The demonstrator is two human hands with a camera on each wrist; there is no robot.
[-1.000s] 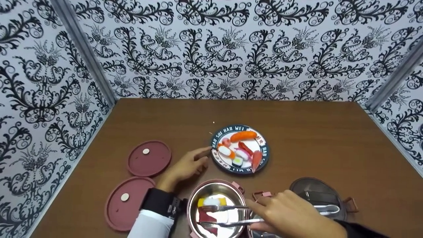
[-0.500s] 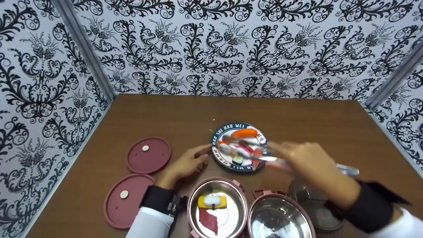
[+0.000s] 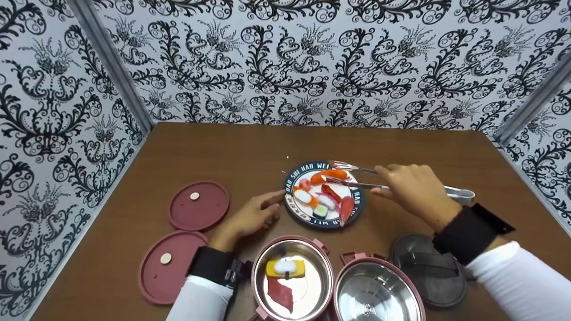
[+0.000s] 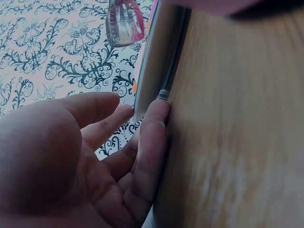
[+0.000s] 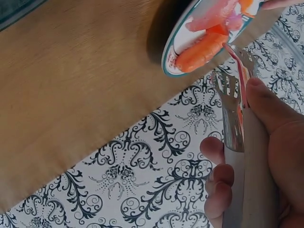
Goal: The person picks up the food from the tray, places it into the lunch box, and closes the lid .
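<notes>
In the head view my right hand (image 3: 412, 189) grips metal tongs (image 3: 368, 185), spread apart over the far right of a dark-rimmed plate (image 3: 328, 225). Close to the tong tips lies an orange, sausage-shaped toy piece (image 3: 320, 177). Several toy sushi pieces share the plate, among them a shrimp sushi (image 3: 303, 196) and a sushi roll (image 3: 320, 211). Nothing is visible between the tong tips (image 5: 228, 85) in the right wrist view. My left hand (image 3: 250, 218) touches the plate's left edge with a fingertip, its fingers loosely bent.
A pink-rimmed steel pot (image 3: 255, 276) in front holds a yellow-and-white sushi (image 3: 285, 267) and a red slice (image 3: 280, 293). Beside it stand a second steel pot (image 3: 370, 290) and a dark handled lid (image 3: 428, 285). Two pink lids (image 3: 198, 214) lie at left.
My right hand has carried the tongs from above the left pot up to the plate's far right side. The red slice and yellow sushi stay in the pot. My left hand keeps its place.
</notes>
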